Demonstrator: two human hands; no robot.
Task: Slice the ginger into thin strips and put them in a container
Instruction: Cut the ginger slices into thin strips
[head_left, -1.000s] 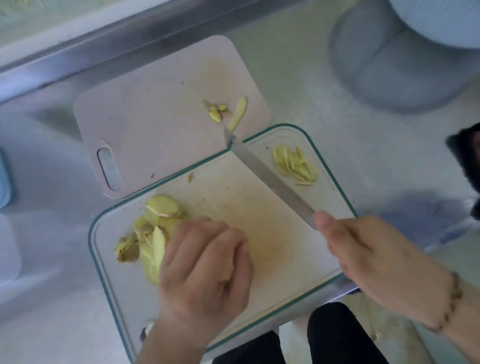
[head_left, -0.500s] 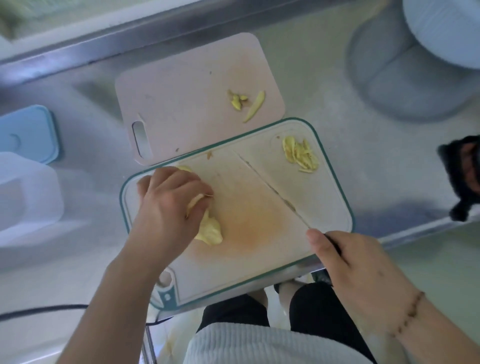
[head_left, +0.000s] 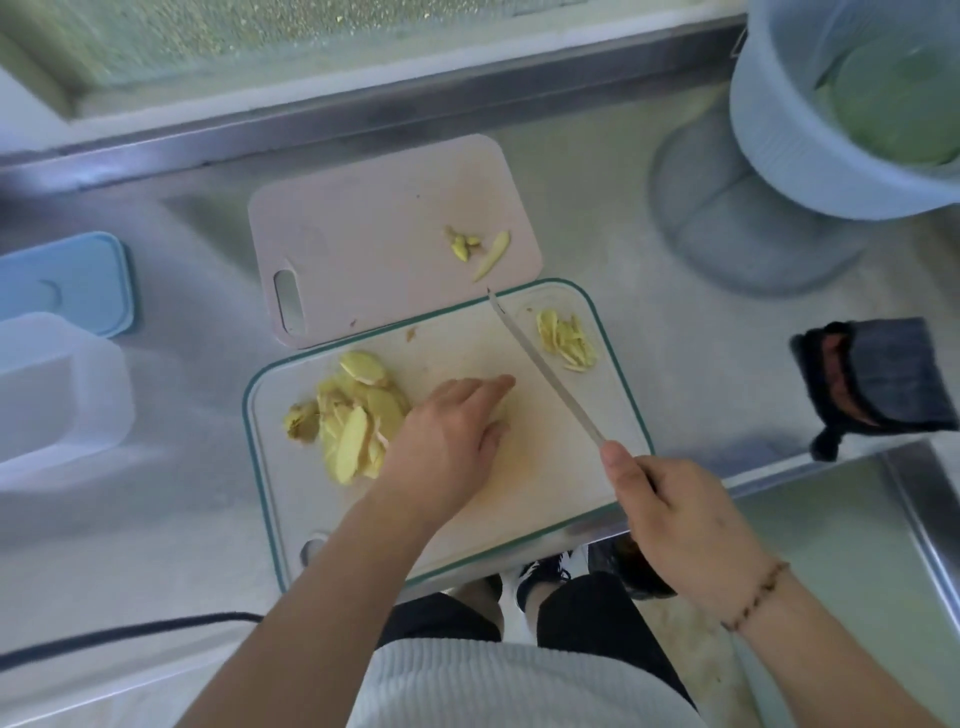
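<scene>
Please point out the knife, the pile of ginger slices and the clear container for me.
knife (head_left: 545, 369): head view, middle of the blade.
pile of ginger slices (head_left: 353, 415): head view, centre of the pile on the green-rimmed board.
clear container (head_left: 57, 395): head view, its near wall.

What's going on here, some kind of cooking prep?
A person is cutting ginger on a green-rimmed cutting board. The right hand grips a knife, blade angled across the board. The left hand lies flat on the board beside a pile of ginger slices. A small heap of thin strips sits at the board's far right corner. A clear container waits to the left; no ginger shows in it.
</scene>
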